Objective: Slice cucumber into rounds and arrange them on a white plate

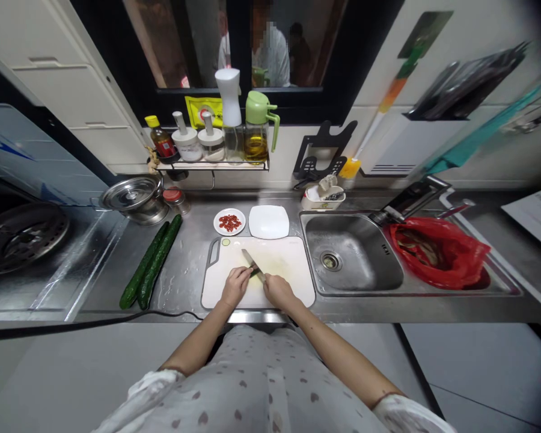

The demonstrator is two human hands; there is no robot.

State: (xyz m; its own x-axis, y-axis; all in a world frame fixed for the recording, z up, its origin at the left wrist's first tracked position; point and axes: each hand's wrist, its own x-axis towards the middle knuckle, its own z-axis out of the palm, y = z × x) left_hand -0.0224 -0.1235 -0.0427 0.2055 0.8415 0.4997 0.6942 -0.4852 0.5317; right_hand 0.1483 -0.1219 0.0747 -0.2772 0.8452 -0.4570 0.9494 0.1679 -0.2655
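My right hand [279, 293] is closed round the handle of a kitchen knife [249, 258], whose blade points away and to the left over a white cutting board [297, 264]. Beside the blade, the fingers of my left hand [235, 285] are pinched together at a small dark piece [255, 271]; its kind is not clear. A pale yellow-green wet patch shows on the board right of the knife. At the board's far left corner is a small green-rimmed round [226, 242], either a slice or a printed mark.
Behind the board are a plate of chopped red bits [229, 222] and a white square plate [269, 222]. Two cucumbers [155, 264] lie left. The sink [351, 246] and a red plastic bag [437, 252] are right. A seasoning shelf [211, 165] hangs behind; a lidded pot [135, 198] stands back left.
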